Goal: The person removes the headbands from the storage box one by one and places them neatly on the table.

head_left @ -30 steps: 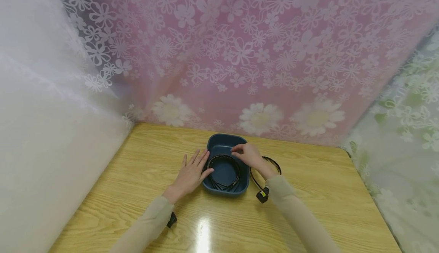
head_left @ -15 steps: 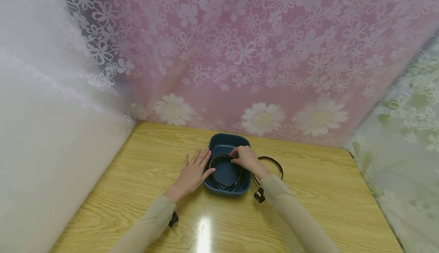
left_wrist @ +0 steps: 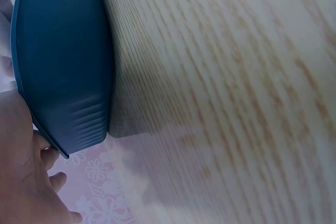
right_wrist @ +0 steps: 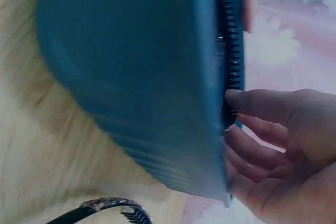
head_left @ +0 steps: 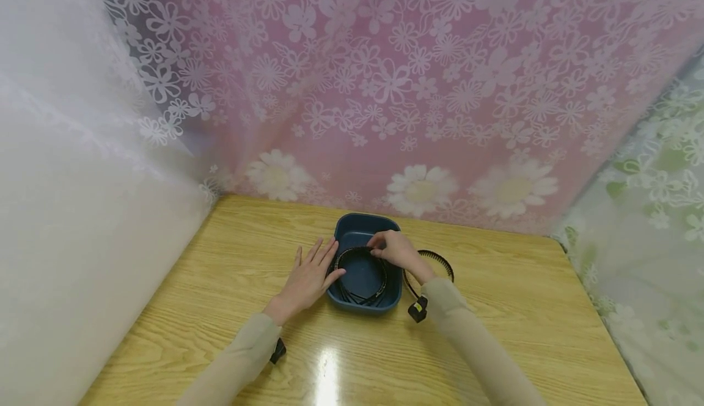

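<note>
1. Pink floral sheeting [head_left: 352, 118] hangs behind a wood-grain table [head_left: 528, 308], with a blue tub [head_left: 364, 312] set near the table's far edge.
2. Inside the tub, a black toothed headband [right_wrist: 231, 45] curves into a ring (crossed ends suggest more than one band, though I cannot count them).
3. The right hand [head_left: 397, 252] pinches that band between thumb and fingers on its far right stretch, just inside the rim.
4. The left hand [head_left: 305, 280] lies with fingers extended against the tub's left rim, touching it but grasping nothing.
5. A second headband [right_wrist: 107, 203] rests on the table just right of the tub, partly hidden by the right arm; neither hand touches it.
6. For good handling, I would pinch lightly on the smooth outer face, since teeth could snag on a neighbouring band.
7. Such a curved band is probably springy, so ease the fingers off it gradually rather than letting it snap outward.
8. Light, even pressure from the left fingers should steady the tub; a hard shove might slide it.
</note>
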The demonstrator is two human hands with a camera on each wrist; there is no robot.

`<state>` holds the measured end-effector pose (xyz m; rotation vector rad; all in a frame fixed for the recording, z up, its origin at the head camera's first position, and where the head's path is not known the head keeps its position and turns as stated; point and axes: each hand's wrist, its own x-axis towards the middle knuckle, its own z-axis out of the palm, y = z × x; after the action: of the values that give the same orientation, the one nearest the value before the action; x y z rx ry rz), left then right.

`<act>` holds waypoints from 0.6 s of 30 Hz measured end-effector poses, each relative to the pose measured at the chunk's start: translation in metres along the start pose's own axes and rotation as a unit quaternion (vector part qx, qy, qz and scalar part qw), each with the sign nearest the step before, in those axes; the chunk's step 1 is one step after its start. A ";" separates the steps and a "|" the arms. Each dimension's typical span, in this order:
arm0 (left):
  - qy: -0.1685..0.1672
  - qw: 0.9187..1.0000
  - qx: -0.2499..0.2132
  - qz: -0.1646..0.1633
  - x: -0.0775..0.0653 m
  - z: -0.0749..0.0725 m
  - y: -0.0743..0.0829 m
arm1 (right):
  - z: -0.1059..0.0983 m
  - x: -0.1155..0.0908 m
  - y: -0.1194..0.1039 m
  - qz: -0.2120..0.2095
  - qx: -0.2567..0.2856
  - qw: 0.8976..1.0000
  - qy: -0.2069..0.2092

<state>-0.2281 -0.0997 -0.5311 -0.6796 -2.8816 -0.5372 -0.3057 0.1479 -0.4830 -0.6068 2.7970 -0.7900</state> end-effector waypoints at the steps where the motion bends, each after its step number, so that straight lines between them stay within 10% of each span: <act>1: -0.003 1.000 0.001 -0.001 0.000 -0.001 0.001 | -0.003 -0.001 0.000 -0.001 0.020 1.000 -0.009; 9: -0.012 1.000 0.005 -0.009 0.000 -0.003 0.003 | -0.021 -0.014 0.007 0.039 0.262 0.960 -0.093; 18: 0.000 1.000 0.002 -0.004 -0.001 -0.001 0.001 | -0.022 -0.022 0.022 0.082 0.377 0.918 -0.097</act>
<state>-0.2268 -0.0994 -0.5295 -0.6689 -2.8860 -0.5307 -0.2990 0.1850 -0.4752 -0.2794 2.0753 -1.5367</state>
